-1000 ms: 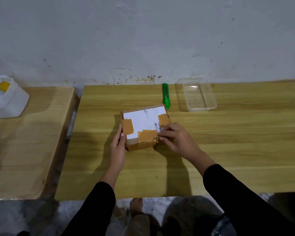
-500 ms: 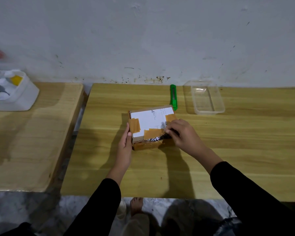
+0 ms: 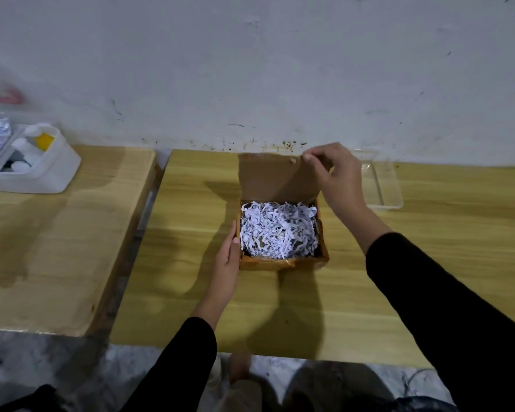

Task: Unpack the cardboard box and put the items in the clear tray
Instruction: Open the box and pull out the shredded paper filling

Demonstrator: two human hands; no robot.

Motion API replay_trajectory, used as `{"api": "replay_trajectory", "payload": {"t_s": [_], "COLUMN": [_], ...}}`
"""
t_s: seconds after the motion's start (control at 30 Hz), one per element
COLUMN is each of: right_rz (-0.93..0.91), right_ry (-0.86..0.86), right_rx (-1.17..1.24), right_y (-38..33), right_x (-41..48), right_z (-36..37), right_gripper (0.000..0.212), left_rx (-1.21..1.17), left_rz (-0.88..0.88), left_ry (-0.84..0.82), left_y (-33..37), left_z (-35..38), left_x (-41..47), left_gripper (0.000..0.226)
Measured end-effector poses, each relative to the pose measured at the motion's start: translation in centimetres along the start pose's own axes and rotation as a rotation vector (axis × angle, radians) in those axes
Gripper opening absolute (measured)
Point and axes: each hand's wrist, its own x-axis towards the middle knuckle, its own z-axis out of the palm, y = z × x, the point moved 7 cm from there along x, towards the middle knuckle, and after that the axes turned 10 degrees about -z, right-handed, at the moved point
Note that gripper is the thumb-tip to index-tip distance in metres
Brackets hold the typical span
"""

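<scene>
The cardboard box [image 3: 283,263] stands open in the middle of the wooden table [image 3: 280,316]. Its lid [image 3: 274,178] is raised upright toward the wall. White shredded paper [image 3: 278,230] fills the inside and hides any items below. My left hand [image 3: 228,257] lies flat against the box's left side. My right hand [image 3: 336,173] pinches the lid's top right corner. The clear tray [image 3: 384,185] sits behind my right hand at the back of the table, partly hidden by it.
A second wooden table [image 3: 57,239] stands to the left across a narrow gap. On it, near the wall, sits a white plastic container [image 3: 39,171] holding small bottles. The wall runs close behind both tables.
The taped lid was shut earlier; now it is swung up and back, showing the shredded paper. My right hand rose from the box's front to the lid's corner. The green cutter is hidden behind the lid.
</scene>
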Motion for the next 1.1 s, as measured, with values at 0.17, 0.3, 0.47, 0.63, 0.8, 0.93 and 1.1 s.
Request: {"api": "replay_trajectory", "payload": {"t_s": [0.17, 0.3, 0.47, 0.63, 0.8, 0.93, 1.1], "right_rz": [0.125, 0.200, 0.225, 0.355, 0.378, 0.379, 0.330], "right_ry": [0.067, -0.028, -0.116, -0.157, -0.186, -0.239, -0.370], "right_rx": [0.073, 0.066, 0.040, 0.045, 0.042, 0.007, -0.065], "right_y": [3.4, 5.3, 6.2, 7.0, 7.2, 7.1, 6.7], "right_x": [2.3, 1.9, 1.2, -1.7, -4.7, -4.5, -4.3], "right_z": [2.1, 4.2, 5.5, 5.6, 5.7, 5.6, 4.7], "right_gripper": [0.031, 0.054, 0.065, 0.066, 0.066, 0.067, 0.063], "left_rx": [-0.018, -0.027, -0.038, -0.032, -0.028, -0.032, -0.086], "left_rz": [0.004, -0.010, -0.022, -0.035, -0.034, -0.039, -0.114], "left_ry": [0.022, 0.022, 0.009, 0.011, 0.026, 0.034, 0.028], "left_y": [0.1, 0.1, -0.3, -0.2, 0.0, 0.2, 0.4], "left_z": [0.0, -0.1, -0.1, 0.0, 0.2, 0.2, -0.8], "left_x": [-0.2, -0.2, -0.2, -0.3, -0.5, -0.6, -0.2], "left_gripper": [0.044, 0.043, 0.043, 0.043, 0.043, 0.044, 0.040]}}
